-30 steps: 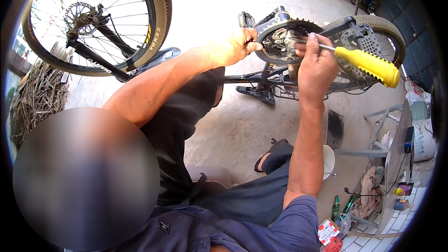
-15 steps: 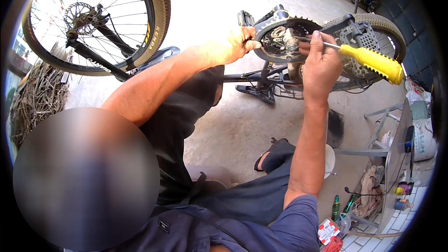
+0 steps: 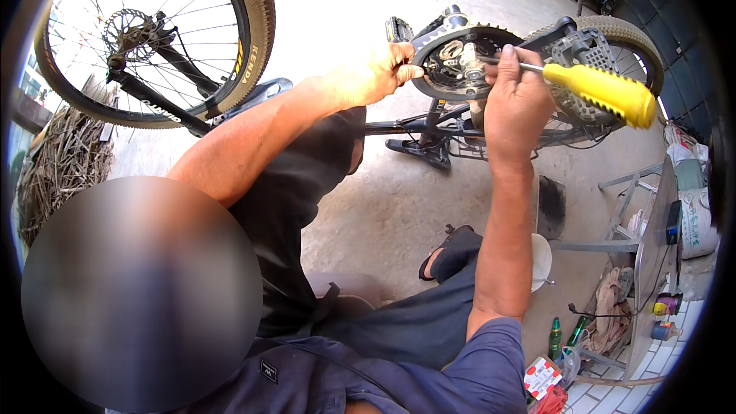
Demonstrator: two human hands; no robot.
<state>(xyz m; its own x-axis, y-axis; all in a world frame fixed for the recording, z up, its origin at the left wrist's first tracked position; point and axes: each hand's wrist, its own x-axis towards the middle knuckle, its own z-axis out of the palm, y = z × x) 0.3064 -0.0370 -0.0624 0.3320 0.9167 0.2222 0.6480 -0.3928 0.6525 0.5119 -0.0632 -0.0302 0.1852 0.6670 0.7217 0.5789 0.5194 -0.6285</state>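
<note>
An upturned bicycle lies across the upper view, its front wheel (image 3: pixel 257 46) at the left and rear wheel (image 3: pixel 646 52) at the right. My left hand (image 3: pixel 382 73) pinches the left edge of the black chainring guard (image 3: pixel 445 86) at the crankset. My right hand (image 3: pixel 515 103) is closed around a screwdriver (image 3: pixel 602 92) with a yellow handle; its shaft points left toward the metal centre of the chainring (image 3: pixel 460 54), where the tip is hard to make out. A crank arm and pedal (image 3: pixel 589 54) are just right of my hands.
A bundle of dry sticks (image 3: pixel 65 169) lies at the left. At the right are a metal table (image 3: pixel 636 245), white sacks (image 3: pixel 694 222), green bottles (image 3: pixel 554 337), crumpled cloth (image 3: pixel 609 299) and a small carton (image 3: pixel 542 376). A dark flat object (image 3: pixel 550 207) lies beside my right forearm.
My right hand and the screwdriver went slightly right, then back left and a little up. The crankset and my left hand have shifted slightly up and left in view.
</note>
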